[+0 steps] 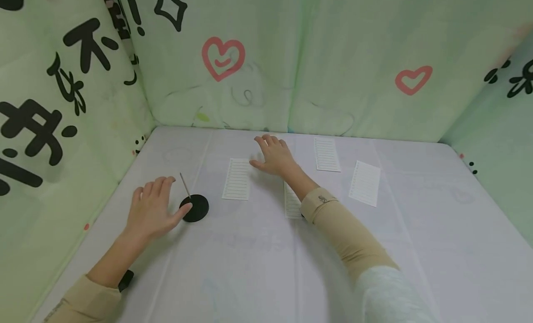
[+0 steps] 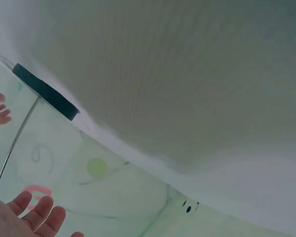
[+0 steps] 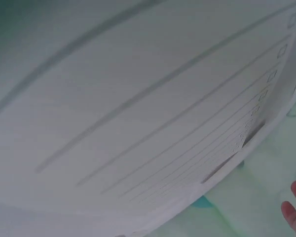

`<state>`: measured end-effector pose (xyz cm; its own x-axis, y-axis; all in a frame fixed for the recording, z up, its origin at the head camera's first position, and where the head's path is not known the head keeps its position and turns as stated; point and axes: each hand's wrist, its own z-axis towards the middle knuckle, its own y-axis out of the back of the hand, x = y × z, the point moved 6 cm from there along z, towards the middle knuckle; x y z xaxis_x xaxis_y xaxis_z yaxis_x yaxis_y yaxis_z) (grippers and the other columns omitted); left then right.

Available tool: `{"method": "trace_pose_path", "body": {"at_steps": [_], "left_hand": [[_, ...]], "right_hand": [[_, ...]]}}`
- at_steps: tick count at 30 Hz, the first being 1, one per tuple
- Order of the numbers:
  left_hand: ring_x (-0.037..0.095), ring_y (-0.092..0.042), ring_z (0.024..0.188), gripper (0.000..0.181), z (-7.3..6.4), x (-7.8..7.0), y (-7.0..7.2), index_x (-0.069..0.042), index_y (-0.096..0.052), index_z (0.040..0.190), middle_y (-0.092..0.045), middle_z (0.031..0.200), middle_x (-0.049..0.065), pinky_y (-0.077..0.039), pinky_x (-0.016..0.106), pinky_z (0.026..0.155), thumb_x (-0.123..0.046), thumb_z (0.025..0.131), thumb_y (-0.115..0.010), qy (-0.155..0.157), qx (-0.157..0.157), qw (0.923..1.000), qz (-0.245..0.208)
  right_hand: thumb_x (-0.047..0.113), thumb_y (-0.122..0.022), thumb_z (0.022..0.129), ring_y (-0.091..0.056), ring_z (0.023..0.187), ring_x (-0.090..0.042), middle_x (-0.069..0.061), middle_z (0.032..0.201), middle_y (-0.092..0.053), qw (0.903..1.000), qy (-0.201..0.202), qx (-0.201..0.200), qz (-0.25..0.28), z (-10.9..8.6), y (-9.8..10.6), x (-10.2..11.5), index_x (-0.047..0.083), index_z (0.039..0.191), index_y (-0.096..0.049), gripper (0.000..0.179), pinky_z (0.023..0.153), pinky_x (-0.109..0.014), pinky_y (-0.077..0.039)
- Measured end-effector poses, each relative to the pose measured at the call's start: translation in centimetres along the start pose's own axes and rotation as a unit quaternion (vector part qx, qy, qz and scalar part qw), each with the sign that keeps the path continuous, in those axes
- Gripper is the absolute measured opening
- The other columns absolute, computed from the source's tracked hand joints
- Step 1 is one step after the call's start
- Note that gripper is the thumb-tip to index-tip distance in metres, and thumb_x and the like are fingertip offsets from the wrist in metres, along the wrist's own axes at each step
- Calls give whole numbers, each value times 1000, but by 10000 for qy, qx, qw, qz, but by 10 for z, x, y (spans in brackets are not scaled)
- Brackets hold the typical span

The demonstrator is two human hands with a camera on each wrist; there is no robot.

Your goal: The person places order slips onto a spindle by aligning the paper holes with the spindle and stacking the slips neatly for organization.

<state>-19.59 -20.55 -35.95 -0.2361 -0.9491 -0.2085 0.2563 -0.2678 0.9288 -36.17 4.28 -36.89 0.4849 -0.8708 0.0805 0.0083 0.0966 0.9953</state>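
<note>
My left hand (image 1: pixel 150 209) hovers beside a black round base with a thin upright metal rod (image 1: pixel 185 184), which looks like a paper spike. Its fingers are spread loosely and hold nothing; in the head view the thumb overlaps the base (image 1: pixel 197 211), and contact cannot be made out. In the left wrist view the base (image 2: pixel 47 92) and its rod show past the fingers. Over the far middle of the table, my right hand (image 1: pixel 275 155) has relaxed fingers, just right of a lined paper slip (image 1: pixel 236 179). Another lined slip (image 1: pixel 292 207) is partly hidden under the right forearm.
Two more lined slips, one at the back (image 1: pixel 326 154) and one to the right (image 1: pixel 365 184), lie flat on the white tabletop (image 1: pixel 233 267). Green printed curtains (image 1: pixel 333 59) enclose the table at the back and both sides.
</note>
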Motion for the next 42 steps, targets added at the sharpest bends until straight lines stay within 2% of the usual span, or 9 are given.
{"method": "trace_pose_path", "body": {"at_steps": [4,10,16,26,33,42], "left_hand": [[40,-38,111,68,-2,4,-9,1,-38,126,-42,124,20,-25,56,92,-47,83,-57,-112,256,9996,31],[38,-36,114,71,-4,9,-23,1,-36,129,-40,127,20,-26,55,93,-50,84,-55,-115,958,9952,164],[38,-36,115,75,-3,9,-32,1,-35,131,-40,129,20,-27,55,93,-55,85,-51,-201,1418,9892,308],[37,-37,115,77,-2,13,-45,2,-36,132,-40,128,19,-28,53,92,-57,85,-50,-300,1588,9854,542],[37,-37,115,77,-2,13,-47,2,-35,133,-39,128,20,-28,53,92,-57,86,-49,-345,1642,9841,577],[37,-38,113,74,-2,13,-51,0,-37,132,-40,127,19,-29,53,91,-55,86,-50,-399,1678,9835,555]], "right_hand": [[53,-47,89,-26,132,-28,-9,142,-30,9992,-10,354,-174,5,-8,10,14,141,-25,69,106,-44,-22],[55,-45,89,-24,133,-27,-9,144,-28,9944,-19,920,-523,13,-22,23,14,143,-24,70,106,-44,-22],[56,-44,89,-27,131,-27,-9,143,-30,9905,-195,1133,-755,18,-31,27,14,142,-28,69,105,-45,-24],[50,-39,93,-28,129,-26,-9,142,-29,9843,-504,1512,-754,21,-37,27,14,142,-26,62,105,-45,-22],[48,-34,96,-24,132,-26,-9,144,-25,9776,-550,1815,-912,22,-43,27,13,144,-21,60,106,-45,-20],[48,-35,96,-23,131,-25,-8,144,-24,9743,-603,1904,-1045,25,-48,27,14,145,-19,62,107,-45,-19]]}}
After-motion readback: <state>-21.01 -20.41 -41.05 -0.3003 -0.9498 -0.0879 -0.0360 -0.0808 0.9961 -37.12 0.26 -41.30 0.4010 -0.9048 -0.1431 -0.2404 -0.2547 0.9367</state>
